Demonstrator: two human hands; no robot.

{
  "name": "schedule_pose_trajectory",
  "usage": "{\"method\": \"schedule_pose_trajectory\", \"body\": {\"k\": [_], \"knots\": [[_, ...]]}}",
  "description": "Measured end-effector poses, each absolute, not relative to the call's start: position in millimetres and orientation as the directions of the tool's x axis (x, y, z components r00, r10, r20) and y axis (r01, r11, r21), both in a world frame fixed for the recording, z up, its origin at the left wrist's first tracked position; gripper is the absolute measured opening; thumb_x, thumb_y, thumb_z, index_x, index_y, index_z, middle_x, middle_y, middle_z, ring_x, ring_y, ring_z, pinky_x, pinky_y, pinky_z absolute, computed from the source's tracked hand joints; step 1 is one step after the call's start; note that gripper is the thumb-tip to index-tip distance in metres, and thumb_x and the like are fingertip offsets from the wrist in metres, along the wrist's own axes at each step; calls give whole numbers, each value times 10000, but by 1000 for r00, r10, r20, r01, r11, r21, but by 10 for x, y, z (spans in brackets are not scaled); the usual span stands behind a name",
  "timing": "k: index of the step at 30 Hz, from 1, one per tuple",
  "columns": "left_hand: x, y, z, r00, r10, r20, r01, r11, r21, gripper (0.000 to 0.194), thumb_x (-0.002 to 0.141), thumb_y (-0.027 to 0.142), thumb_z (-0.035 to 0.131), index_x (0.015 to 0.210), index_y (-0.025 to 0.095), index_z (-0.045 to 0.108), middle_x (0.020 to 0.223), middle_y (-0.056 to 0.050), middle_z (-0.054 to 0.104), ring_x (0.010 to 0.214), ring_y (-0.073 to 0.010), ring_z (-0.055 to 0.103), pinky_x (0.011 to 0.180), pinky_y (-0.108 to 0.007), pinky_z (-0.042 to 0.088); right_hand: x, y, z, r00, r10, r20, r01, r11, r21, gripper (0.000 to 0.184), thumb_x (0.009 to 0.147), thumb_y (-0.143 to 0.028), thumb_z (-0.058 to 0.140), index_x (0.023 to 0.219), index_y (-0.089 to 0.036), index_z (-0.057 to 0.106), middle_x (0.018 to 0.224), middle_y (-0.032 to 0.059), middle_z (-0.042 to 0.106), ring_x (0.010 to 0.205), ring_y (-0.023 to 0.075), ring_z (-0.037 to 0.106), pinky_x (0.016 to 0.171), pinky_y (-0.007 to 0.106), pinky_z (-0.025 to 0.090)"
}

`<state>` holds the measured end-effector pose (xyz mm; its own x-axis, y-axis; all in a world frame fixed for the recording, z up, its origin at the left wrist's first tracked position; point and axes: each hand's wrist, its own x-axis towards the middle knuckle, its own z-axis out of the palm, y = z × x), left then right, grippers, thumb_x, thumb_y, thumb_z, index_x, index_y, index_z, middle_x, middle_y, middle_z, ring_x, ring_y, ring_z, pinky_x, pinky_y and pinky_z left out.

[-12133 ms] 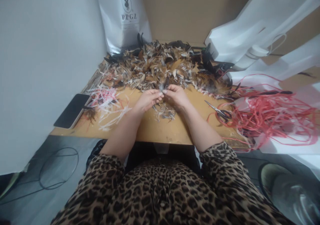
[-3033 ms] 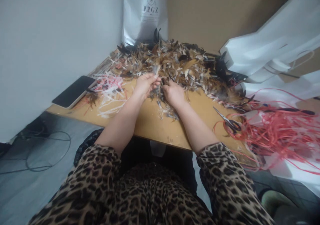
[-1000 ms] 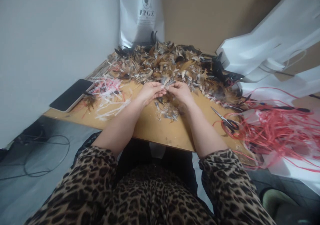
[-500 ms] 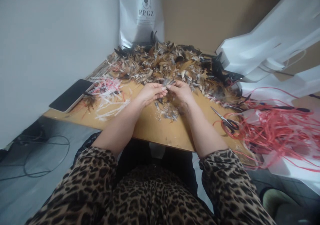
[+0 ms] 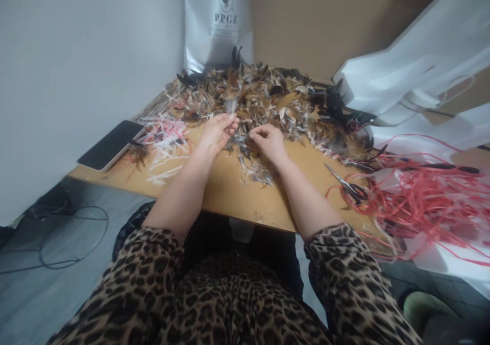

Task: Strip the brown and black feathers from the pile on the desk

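My left hand (image 5: 219,131) pinches a greyish feather (image 5: 231,104) between thumb and fingers, its tip pointing up and away from me. A little to the right, my right hand (image 5: 270,141) has its thumb and index finger closed together; whatever is between them, if anything, is too small to make out. Behind both hands spreads a big pile of brown, tan and black feathers (image 5: 283,100). Small grey feather scraps (image 5: 257,172) lie on the table between my forearms.
On the wooden table (image 5: 233,197), pink and white strips (image 5: 168,133) and a dark-screened phone (image 5: 111,145) lie at left. Scissors (image 5: 347,184) and a tangle of red cords (image 5: 424,197) are at right. A silver bag (image 5: 218,44) stands behind; white bags (image 5: 383,79) hang at right.
My hands, together before, have moved apart. The left went leftward and slightly away from me with the feather; the right drew back slightly.
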<state>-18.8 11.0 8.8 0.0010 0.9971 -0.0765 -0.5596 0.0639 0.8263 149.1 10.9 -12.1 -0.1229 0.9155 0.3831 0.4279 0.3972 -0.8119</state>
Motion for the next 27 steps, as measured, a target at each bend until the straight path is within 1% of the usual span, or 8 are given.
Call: {"method": "schedule_pose_trajectory", "body": {"k": [2,6,11,14,17,21,24,27], "knots": [[-211,138,82,-26,996,-87,-587,55,808,73,798,97,635,728,107,615,642,12,646,494,-4,555,450,-88,409,1473,75,-140,-254,865,433,617,490,-616,137,782,-230,582,816,-183,706,914,57,648,861,176,580,815,310,431],[-197,137,61,-5,996,-87,-594,67,802,74,812,85,609,742,108,613,644,13,647,501,-5,557,453,-90,411,1379,-9,-134,-406,837,366,813,514,-273,291,883,-245,436,1041,-204,677,1105,106,595,956,226,559,770,323,421],[-173,115,52,9,996,-86,-589,75,804,68,792,104,643,731,114,612,654,10,649,500,-8,558,449,-94,409,1290,-17,-143,-376,878,297,896,426,-125,317,885,-224,393,1000,-169,684,1090,151,587,915,254,556,718,336,406],[-178,108,59,12,996,-92,-592,81,802,71,791,107,645,729,112,612,655,8,648,495,-9,558,441,-97,405,1343,15,-153,-332,895,297,888,403,-222,252,845,-229,453,889,-179,696,1005,122,616,842,225,564,697,323,402],[-180,102,72,1,993,-116,-592,94,801,66,791,113,649,736,115,613,666,7,653,492,-7,557,443,-97,405,1452,40,-137,-255,916,310,767,387,-512,113,756,-239,564,741,-181,660,807,53,623,725,170,542,656,289,397],[-151,78,87,15,991,-135,-582,118,805,60,788,113,655,740,108,619,663,2,657,493,-10,567,454,-97,414,1561,29,-63,-125,989,80,243,109,-964,258,663,-362,684,578,-191,510,497,-47,461,472,84,378,467,224,295],[-107,41,86,96,983,-158,-539,184,822,56,799,94,633,743,91,628,670,-16,672,499,-20,585,451,-101,418,1576,6,11,-109,989,-96,-150,-112,-982,409,530,-383,792,579,-201,430,462,-84,409,414,50,305,405,191,189],[-66,4,72,226,955,-191,-480,280,831,37,798,75,626,764,71,642,719,-52,699,532,-44,620,459,-112,436,1557,-3,50,-121,981,-149,-306,-180,-935,497,445,-347,842,592,-199,391,487,-89,437,423,38,335,400,171,181]]}}
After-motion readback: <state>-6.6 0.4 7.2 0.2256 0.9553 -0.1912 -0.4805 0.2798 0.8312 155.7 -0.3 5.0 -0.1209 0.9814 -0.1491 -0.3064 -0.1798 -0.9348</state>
